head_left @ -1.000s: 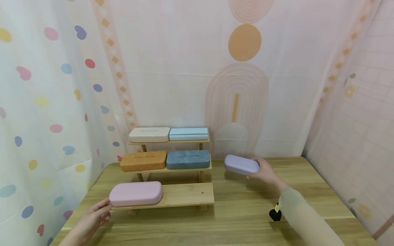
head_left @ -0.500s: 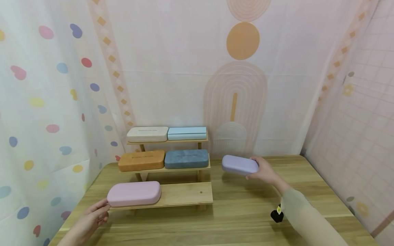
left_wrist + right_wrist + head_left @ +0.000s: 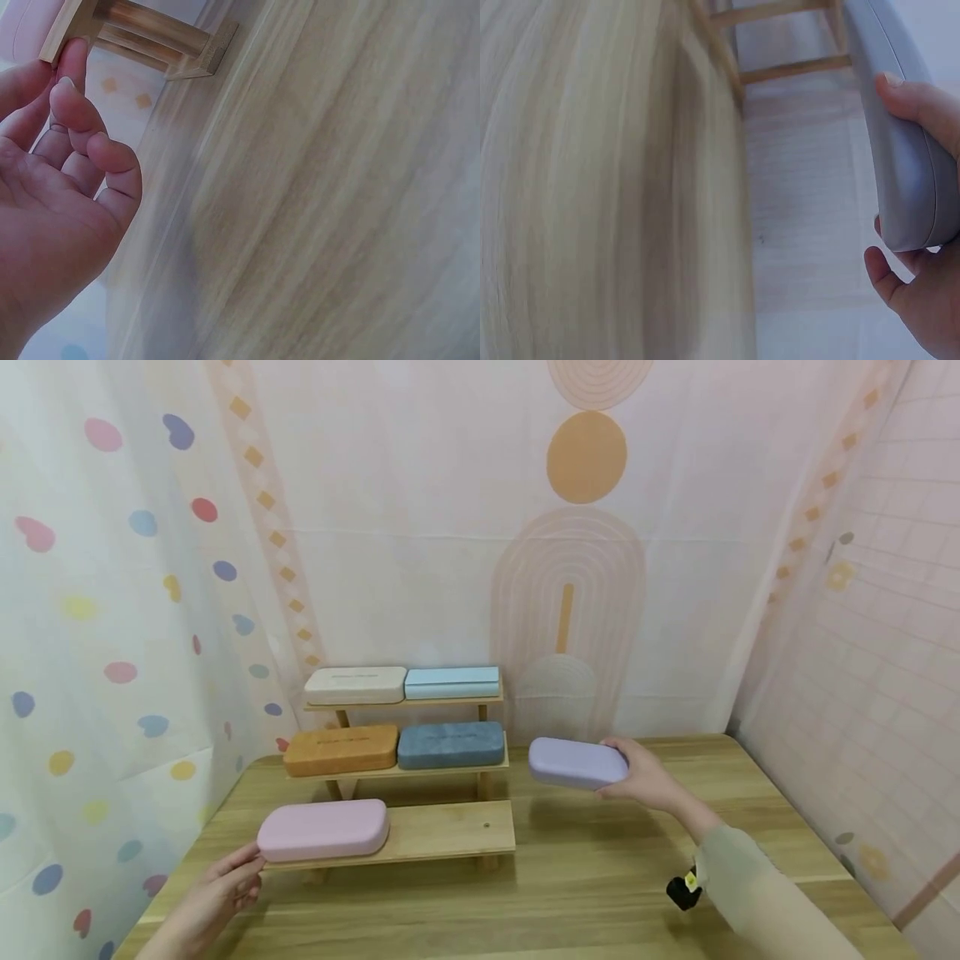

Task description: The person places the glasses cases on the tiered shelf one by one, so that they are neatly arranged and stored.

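My right hand (image 3: 641, 772) grips the right end of a lavender glasses case (image 3: 573, 762), held above the table, right of a three-tier wooden stand (image 3: 450, 832). In the right wrist view the thumb lies along the side of that case (image 3: 907, 157), with the fingers partly hidden behind it. My left hand (image 3: 221, 889) pinches the left end of the stand's lowest board, as the left wrist view shows with its fingertips (image 3: 73, 64) against the wood. Just beside them on that board rests a pink glasses case (image 3: 324, 831). The board's right half is bare.
On the middle tier sit an orange-brown case (image 3: 341, 750) and a blue case (image 3: 452, 745). The top tier bears a cream case (image 3: 356, 685) and a light blue one (image 3: 452, 682). A black object with a yellow flower (image 3: 684, 890) hangs by the right sleeve. Curtains surround the wooden table (image 3: 600, 893).
My right hand has carried the lavender case a little left, nearer the stand. My left hand keeps its hold at the board's end. The whole head view has shifted slightly.
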A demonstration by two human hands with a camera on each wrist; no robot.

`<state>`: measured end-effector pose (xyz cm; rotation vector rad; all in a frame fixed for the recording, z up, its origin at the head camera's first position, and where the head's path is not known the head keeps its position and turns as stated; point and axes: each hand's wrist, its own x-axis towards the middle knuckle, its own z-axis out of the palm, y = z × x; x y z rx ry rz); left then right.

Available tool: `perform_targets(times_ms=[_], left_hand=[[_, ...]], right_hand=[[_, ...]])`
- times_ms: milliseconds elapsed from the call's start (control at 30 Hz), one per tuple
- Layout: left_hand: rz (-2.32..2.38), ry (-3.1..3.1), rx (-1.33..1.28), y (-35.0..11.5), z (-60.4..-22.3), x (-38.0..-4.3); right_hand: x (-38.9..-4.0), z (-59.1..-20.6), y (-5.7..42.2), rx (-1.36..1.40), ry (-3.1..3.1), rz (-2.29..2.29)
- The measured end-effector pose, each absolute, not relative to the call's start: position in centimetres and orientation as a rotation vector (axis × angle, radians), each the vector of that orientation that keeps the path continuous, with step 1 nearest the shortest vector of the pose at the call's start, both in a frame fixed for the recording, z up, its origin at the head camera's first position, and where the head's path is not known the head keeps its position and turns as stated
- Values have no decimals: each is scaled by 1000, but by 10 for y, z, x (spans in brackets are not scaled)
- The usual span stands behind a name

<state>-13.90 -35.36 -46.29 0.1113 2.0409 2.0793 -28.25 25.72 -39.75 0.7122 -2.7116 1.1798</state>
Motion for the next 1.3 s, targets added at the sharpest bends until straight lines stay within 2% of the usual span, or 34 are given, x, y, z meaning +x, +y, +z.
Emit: perform_targets(times_ms=[300, 667, 967, 1300], left_hand=[[2099, 2011, 114, -355, -463, -139], [2118, 2020, 137, -354, -465, -138], [2113, 2008, 176, -353, -466, -137], [2086, 2022, 96, -354, -462, -137]], right_hand=[[-263, -381, 232, 858, -2744, 1160], [-254, -381, 201, 979, -2743, 1163], [-243, -391, 174, 1030, -2740, 1108], [-240, -401, 147, 1012, -2689, 1115]])
